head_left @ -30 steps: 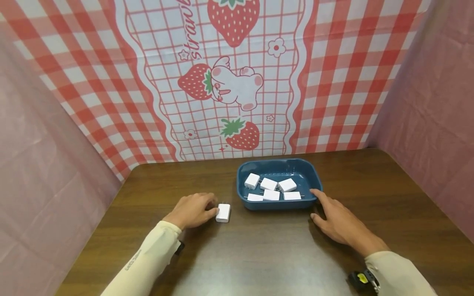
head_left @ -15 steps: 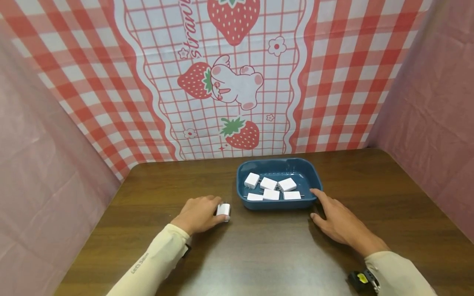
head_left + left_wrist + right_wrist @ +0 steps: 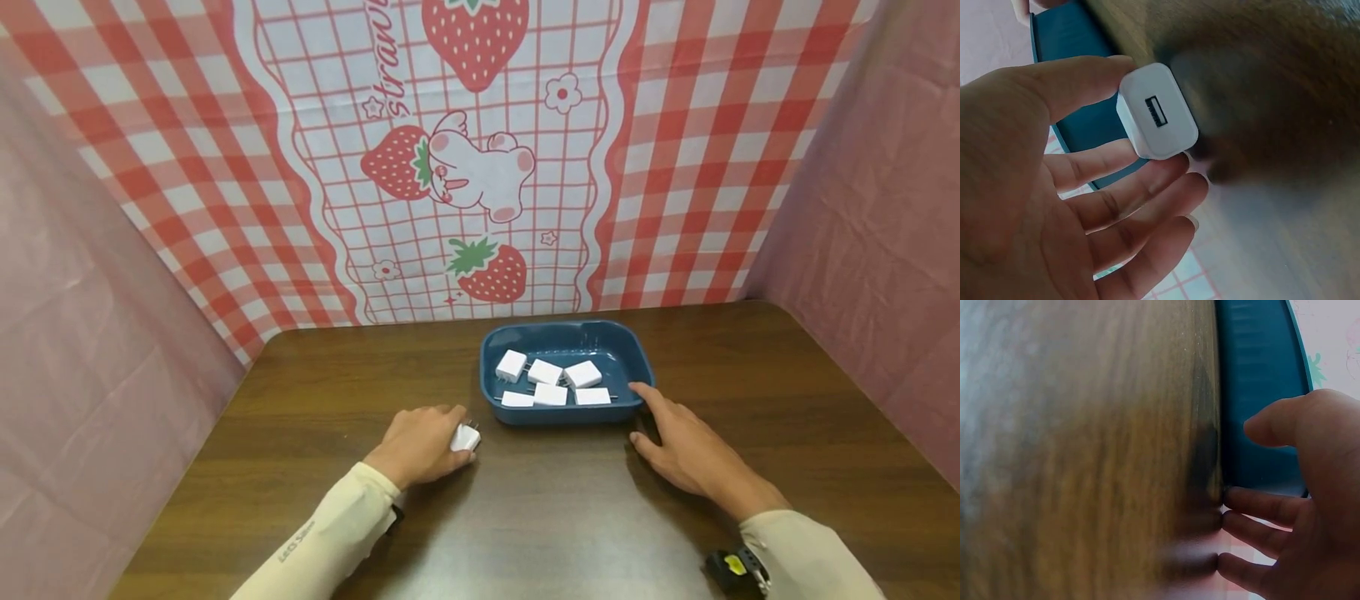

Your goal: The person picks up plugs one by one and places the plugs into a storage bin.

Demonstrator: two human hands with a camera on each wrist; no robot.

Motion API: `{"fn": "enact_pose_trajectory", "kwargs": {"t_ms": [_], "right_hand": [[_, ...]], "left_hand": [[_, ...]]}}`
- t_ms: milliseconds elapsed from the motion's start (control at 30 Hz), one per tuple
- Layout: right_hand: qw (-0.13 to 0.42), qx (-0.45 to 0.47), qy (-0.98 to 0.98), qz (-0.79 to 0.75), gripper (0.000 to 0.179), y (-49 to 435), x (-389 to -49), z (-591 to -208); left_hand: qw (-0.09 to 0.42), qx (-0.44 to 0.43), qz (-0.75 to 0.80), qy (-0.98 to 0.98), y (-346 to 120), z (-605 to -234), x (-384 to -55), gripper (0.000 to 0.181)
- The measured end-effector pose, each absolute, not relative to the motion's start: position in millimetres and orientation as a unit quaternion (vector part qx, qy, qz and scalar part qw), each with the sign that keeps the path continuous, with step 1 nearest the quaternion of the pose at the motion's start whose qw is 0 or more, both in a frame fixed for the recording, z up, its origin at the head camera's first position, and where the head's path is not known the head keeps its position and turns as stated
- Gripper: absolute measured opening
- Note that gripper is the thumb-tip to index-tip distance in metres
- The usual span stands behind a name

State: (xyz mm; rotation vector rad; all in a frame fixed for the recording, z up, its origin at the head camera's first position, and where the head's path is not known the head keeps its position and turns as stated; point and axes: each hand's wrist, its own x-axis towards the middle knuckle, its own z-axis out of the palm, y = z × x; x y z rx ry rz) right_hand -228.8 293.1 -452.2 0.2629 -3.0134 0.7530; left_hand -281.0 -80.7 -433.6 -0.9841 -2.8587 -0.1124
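Note:
My left hand (image 3: 422, 446) pinches a white USB charger (image 3: 466, 438) between thumb and fingers, left of the blue tray (image 3: 570, 415). In the left wrist view the charger (image 3: 1163, 115) turns its USB port face to the camera, and the other fingers (image 3: 1141, 206) lie loosely bent below it. Two metal prongs stick out of its far side in the head view. At the tray's right front corner rests my right hand (image 3: 693, 454), its index finger on the rim and its thumb apart from it. Several similar white chargers (image 3: 550, 394) lie inside the tray.
A brown wooden table (image 3: 540, 517) carries everything. Behind it hangs a red and white checked cloth (image 3: 480, 167) with strawberries, and pink cloths (image 3: 862, 208) close off both sides. The tray stands toward the table's back edge.
My left hand has moved right, taken hold of the charger on the table and tilted it while bringing it slightly right. My right hand and the tray have stayed in place.

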Motion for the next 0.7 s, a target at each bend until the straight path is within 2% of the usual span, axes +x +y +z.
{"fn": "enact_pose_trajectory", "kwargs": {"t_ms": [433, 700], "right_hand": [[0.006, 0.083, -0.966, 0.244, 0.072, 292.6, -228.8, -452.8], [0.012, 0.083, -0.966, 0.244, 0.072, 293.7, -229.2, -452.7]], "left_hand": [[0.044, -0.345, -0.045, -0.936, -82.1, -434.1, -276.0, 0.041], [0.024, -0.318, -0.071, -0.945, -79.4, -422.4, -285.0, 0.026]]}}
